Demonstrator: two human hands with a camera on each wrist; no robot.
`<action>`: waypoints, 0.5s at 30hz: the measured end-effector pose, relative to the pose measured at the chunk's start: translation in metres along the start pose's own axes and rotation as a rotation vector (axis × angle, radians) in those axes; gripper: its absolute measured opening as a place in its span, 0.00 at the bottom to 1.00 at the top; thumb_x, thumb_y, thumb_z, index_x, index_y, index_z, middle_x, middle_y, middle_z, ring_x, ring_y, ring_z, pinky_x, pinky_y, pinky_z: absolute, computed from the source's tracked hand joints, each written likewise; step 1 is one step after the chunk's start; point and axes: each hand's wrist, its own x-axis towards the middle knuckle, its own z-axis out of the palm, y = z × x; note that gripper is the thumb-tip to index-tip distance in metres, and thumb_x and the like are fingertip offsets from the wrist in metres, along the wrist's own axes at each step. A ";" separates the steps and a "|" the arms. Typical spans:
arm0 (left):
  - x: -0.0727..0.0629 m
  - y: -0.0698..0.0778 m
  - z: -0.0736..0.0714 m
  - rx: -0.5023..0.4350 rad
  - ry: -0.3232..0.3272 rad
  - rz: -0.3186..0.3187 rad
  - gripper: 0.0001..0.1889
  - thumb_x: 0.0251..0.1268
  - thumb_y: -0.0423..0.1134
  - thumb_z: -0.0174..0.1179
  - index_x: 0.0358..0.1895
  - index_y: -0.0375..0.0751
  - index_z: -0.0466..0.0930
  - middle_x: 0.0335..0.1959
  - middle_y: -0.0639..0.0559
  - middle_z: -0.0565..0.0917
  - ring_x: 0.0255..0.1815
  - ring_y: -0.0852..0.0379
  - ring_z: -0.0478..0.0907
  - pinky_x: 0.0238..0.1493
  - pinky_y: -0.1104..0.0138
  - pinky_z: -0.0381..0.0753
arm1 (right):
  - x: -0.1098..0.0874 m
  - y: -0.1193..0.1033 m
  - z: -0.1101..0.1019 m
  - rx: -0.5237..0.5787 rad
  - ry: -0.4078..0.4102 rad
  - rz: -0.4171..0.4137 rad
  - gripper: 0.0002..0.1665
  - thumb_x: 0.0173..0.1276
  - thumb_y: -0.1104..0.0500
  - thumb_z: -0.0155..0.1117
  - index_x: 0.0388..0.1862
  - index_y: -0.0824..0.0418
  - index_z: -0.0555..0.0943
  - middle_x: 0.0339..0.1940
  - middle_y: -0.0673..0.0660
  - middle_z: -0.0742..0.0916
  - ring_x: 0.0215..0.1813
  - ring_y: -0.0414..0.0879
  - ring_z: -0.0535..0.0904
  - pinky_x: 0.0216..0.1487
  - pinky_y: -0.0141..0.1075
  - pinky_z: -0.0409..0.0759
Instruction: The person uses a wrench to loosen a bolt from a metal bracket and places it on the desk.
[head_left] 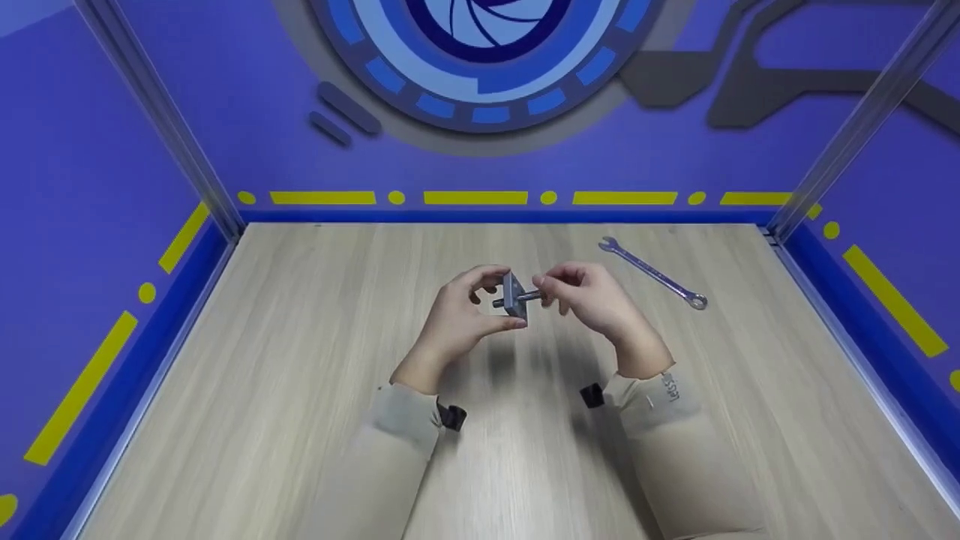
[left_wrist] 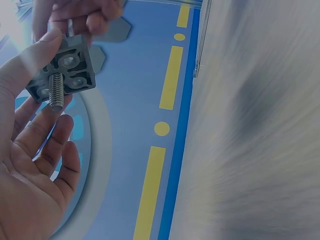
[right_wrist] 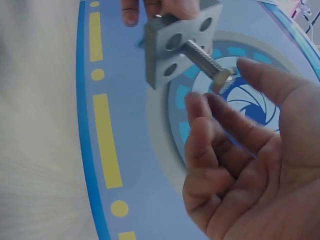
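Note:
My left hand [head_left: 461, 307] holds a square grey metal block [left_wrist: 80, 60] by its edges between thumb and fingers. The block has round holes and a recessed face. A hex bolt [right_wrist: 205, 60] passes through it; its threaded end sticks out on the left hand's side. On the other side the hex head points to my right hand [head_left: 589, 296]. Thumb and forefinger of that hand lie close about the bolt head, the other fingers curled. Motion blur in the right wrist view hides how firmly they touch. Both hands are above the table.
A combination wrench [head_left: 652, 274] lies on the wooden table [head_left: 300, 337], behind and right of my right hand. Blue panels with yellow marks [head_left: 476, 198] enclose the back and sides. Dark straps show at both sleeve cuffs.

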 end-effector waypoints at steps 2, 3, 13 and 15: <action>0.001 0.000 0.000 -0.002 0.001 0.001 0.41 0.54 0.42 0.91 0.74 0.51 0.85 0.63 0.54 0.93 0.67 0.43 0.86 0.70 0.42 0.80 | 0.000 0.000 0.001 0.013 0.001 0.034 0.23 0.85 0.42 0.70 0.42 0.62 0.91 0.29 0.50 0.93 0.29 0.43 0.81 0.40 0.36 0.80; 0.001 0.000 0.001 -0.002 0.002 0.002 0.41 0.54 0.42 0.91 0.74 0.51 0.85 0.63 0.54 0.93 0.66 0.44 0.86 0.70 0.42 0.80 | 0.000 0.001 0.001 0.013 0.000 0.045 0.25 0.85 0.41 0.69 0.39 0.61 0.90 0.25 0.49 0.92 0.26 0.42 0.80 0.38 0.36 0.78; 0.000 -0.001 0.000 0.006 0.004 -0.008 0.41 0.54 0.43 0.91 0.74 0.50 0.85 0.64 0.54 0.92 0.68 0.39 0.84 0.67 0.50 0.79 | 0.000 0.000 0.002 0.055 -0.021 -0.020 0.15 0.81 0.53 0.75 0.51 0.65 0.93 0.35 0.49 0.94 0.33 0.41 0.83 0.38 0.31 0.81; 0.000 -0.002 0.000 0.006 0.005 -0.011 0.41 0.54 0.43 0.91 0.74 0.51 0.85 0.64 0.55 0.92 0.68 0.39 0.85 0.67 0.51 0.79 | -0.001 0.000 0.002 0.059 -0.026 -0.029 0.15 0.80 0.54 0.76 0.52 0.65 0.92 0.38 0.50 0.93 0.36 0.41 0.83 0.39 0.31 0.82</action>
